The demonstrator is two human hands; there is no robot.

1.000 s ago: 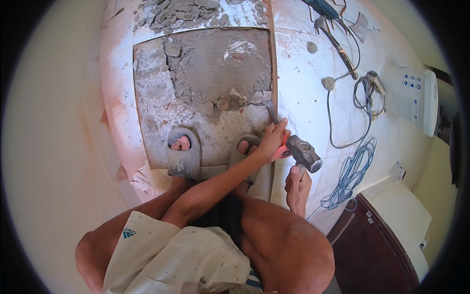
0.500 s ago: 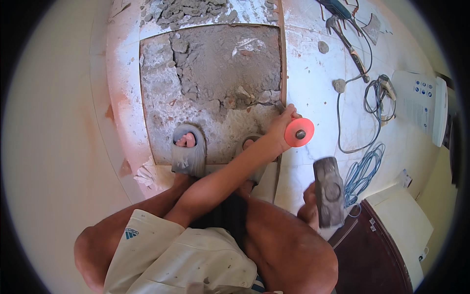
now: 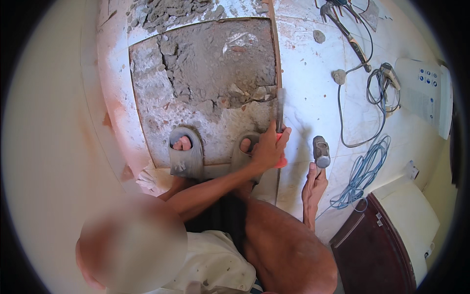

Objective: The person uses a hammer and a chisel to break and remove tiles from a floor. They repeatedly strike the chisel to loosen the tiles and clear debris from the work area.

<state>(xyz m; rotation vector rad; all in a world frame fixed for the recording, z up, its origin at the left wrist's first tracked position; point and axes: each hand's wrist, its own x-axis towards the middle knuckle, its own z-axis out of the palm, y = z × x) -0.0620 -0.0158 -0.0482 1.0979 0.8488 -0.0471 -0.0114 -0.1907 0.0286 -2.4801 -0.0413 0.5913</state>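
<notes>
My left hand [image 3: 268, 147] is closed around a chisel [image 3: 280, 105] with a red hand guard. The chisel's metal shaft points away from me, its far end over the right border strip of the broken floor patch [image 3: 220, 63]. Whether the tip touches cannot be told. Off to the right, my right hand [image 3: 314, 188] grips a short-handled club hammer [image 3: 321, 152], its heavy grey head up beyond my fingers and apart from the chisel. Grey rubble [image 3: 237, 95] lies just left of the chisel's tip.
My sandalled feet [image 3: 186, 152] stand on the patch's near part. Loose rubble [image 3: 171, 14] is heaped at the far side. On the right tiles are a claw hammer [image 3: 345, 34], a dark cable [image 3: 379, 90], a blue coiled cord [image 3: 360, 176], a white bucket [image 3: 423, 93] and a dark red panel [image 3: 374, 250].
The club hammer has moved away from the head camera and slightly up in view. The chisel has swung from nearly end-on to lying lengthwise in view, and my left hand has shifted nearer and left.
</notes>
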